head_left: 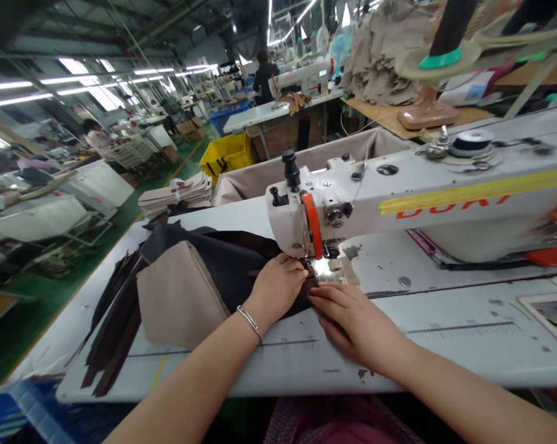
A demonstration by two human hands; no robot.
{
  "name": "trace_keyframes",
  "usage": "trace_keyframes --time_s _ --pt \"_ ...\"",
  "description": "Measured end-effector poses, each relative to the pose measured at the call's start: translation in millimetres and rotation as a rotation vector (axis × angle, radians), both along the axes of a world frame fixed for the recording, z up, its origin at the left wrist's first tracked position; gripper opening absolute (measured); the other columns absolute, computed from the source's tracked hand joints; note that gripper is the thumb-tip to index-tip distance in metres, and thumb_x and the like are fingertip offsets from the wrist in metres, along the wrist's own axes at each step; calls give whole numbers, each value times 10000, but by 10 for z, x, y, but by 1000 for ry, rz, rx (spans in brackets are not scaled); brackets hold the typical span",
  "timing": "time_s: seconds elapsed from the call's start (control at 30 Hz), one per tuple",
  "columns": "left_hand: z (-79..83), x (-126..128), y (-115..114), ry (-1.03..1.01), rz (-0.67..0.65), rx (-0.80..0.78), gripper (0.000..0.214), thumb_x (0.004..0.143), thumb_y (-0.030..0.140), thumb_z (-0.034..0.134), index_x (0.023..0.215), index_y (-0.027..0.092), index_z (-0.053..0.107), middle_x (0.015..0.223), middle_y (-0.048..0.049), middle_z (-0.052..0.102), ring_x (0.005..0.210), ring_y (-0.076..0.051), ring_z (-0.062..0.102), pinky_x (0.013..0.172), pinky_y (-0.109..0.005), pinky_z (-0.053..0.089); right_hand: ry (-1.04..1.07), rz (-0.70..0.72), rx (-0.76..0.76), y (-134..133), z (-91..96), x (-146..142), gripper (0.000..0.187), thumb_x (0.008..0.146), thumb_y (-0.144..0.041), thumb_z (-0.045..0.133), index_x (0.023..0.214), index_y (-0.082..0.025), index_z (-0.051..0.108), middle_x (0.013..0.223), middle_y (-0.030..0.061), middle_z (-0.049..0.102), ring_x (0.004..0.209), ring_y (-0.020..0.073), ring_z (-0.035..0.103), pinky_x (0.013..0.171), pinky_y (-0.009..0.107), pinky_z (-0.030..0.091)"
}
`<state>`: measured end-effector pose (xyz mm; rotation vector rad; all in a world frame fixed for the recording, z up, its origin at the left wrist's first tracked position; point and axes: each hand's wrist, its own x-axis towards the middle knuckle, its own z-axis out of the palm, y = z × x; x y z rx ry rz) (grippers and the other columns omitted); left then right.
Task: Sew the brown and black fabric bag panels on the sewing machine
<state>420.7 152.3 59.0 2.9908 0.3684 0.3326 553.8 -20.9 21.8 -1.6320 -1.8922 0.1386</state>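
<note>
My left hand (278, 285), with a thin bracelet at the wrist, rests on a dark fabric piece (232, 265) just left of the needle of a white sewing machine (398, 203). Its fingers are curled and pressed down on the cloth. My right hand (352, 320) lies beside it, fingers together, pinching the cloth's near edge in front of the lit presser foot (322, 266). The dark fabric has a beige lining panel (179, 296) folded over to the left.
Dark brown strips (114, 333) lie on the white table (306, 364) at the left. A stack of beige pieces (177, 194) and a fabric-lined bin (315, 157) stand behind. A yellow bin (227, 154), other machines and people are farther back.
</note>
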Motion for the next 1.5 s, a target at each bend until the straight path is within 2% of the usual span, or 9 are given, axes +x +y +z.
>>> trace_keyframes --time_s 0.13,0.37,0.53,0.67,0.83,1.03,1.17,1.3,1.5 --pt "-77 1 79 -86 1 -41 123 948 195 608 983 218 724 1028 -27 732 1019 -210 629 976 -414 448 -23 10 -18 -9 2 -15 434 941 -152 488 1371 -179 543 1368 73 585 1321 257 450 1096 492 441" --pt "-209 22 111 -258 104 -144 53 895 197 697 915 219 741 982 10 746 968 -180 644 898 -340 501 -101 13 -18 -12 28 -19 439 950 -151 474 1386 -164 525 1387 69 575 1331 253 436 1092 467 461" --pt "-235 38 116 -307 67 -172 69 910 227 680 904 211 747 956 3 749 942 -182 649 880 -337 512 -103 24 -18 -25 39 -3 508 914 -134 502 1420 -182 498 1417 80 558 1343 273 442 1078 489 483" --pt "-243 34 120 -293 61 -172 93 926 241 660 909 215 748 970 -8 743 947 -184 652 884 -346 520 -107 24 -35 -41 11 -8 556 891 -142 527 1443 -196 482 1424 93 555 1357 295 443 1083 522 480" --pt "-248 34 144 -300 5 -164 135 951 217 615 937 198 748 979 -15 744 938 -178 655 906 -340 520 -117 22 -33 -42 49 -7 537 907 -143 514 1439 -205 491 1433 86 551 1355 285 459 1076 500 494" --pt "-243 37 256 -230 -99 -139 186 982 237 562 987 201 745 1069 -33 727 1008 -169 642 972 -332 504 -108 41 -63 143 204 222 408 959 -244 503 1364 -233 551 1343 71 618 1164 235 621 975 432 570" --pt "-229 37 268 -237 -139 -72 206 993 227 533 984 187 735 1084 -48 716 1010 -179 632 980 -341 493 -208 22 -5 258 107 318 414 954 -234 493 1357 -158 550 1426 142 536 1131 288 636 940 500 576" --pt "-211 27 246 -211 -156 -46 187 985 195 533 1015 181 718 1096 -50 705 1014 -189 626 979 -345 484 -217 16 -3 248 7 301 472 948 -222 508 1416 -163 503 1447 143 516 1205 297 592 956 491 572" --pt "-184 30 220 -119 -133 -43 202 996 189 504 973 182 704 1102 -53 690 1035 -195 618 1007 -360 470 -202 16 12 230 34 285 485 943 -214 509 1427 -173 497 1432 142 527 1184 294 604 957 493 573"
